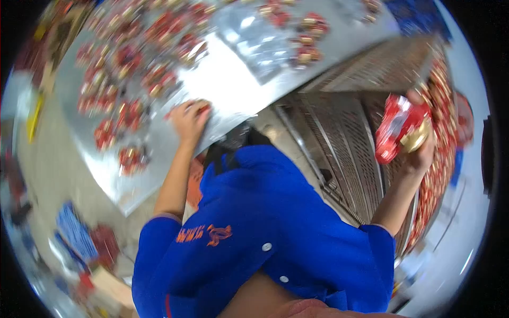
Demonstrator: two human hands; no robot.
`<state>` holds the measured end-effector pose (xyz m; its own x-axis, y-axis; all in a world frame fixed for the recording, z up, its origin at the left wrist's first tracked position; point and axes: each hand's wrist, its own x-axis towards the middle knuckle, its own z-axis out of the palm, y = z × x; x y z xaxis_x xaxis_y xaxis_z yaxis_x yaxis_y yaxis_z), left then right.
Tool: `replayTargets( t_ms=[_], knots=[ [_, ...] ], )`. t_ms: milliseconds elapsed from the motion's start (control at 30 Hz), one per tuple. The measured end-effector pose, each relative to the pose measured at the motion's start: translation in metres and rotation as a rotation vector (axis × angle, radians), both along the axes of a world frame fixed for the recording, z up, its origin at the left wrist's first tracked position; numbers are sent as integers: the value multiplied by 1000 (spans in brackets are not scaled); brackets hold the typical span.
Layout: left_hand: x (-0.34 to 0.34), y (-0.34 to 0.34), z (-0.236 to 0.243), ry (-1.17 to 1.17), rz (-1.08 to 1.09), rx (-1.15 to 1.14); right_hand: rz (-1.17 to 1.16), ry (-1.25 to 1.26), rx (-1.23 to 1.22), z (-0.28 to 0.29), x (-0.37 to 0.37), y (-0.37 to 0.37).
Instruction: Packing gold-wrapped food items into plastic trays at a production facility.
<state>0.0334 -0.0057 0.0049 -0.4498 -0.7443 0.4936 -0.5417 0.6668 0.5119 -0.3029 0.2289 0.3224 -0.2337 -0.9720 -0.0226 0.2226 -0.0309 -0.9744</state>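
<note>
On the metal table's near edge, my left hand (190,122) has its fingers curled over a small red-and-gold wrapped packet (202,106), mostly hidden under them. Off to the right, my right hand (422,143) grips several shiny red-and-gold wrapped packets (395,124) bunched together. These are above a slatted metal trough, close to a long heap of similar red-and-gold packets (440,100). Small clear-bagged bundles of red-and-gold packets (127,61) lie in loose rows over the table's left and far parts.
Flat clear plastic bags (257,45) lie on the metal table (228,100). The perforated metal trough (344,127) runs along the right side. Blue material (419,18) is at the far right. A blue striped bundle (77,230) and a box (112,286) are at the lower left.
</note>
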Motion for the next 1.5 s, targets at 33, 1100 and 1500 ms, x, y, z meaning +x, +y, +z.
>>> replayTargets(
  t_ms=[33, 1100, 1500],
  knots=[
    [3, -1, 5, -63, -55, 73, 5, 56, 88, -27, 15, -21],
    [21, 7, 6, 21, 16, 82, 435, 1199, -54, -285, 193, -256],
    [20, 8, -9, 59, 40, 165, 710, 480, 463, -266, 164, -293]
  ],
)
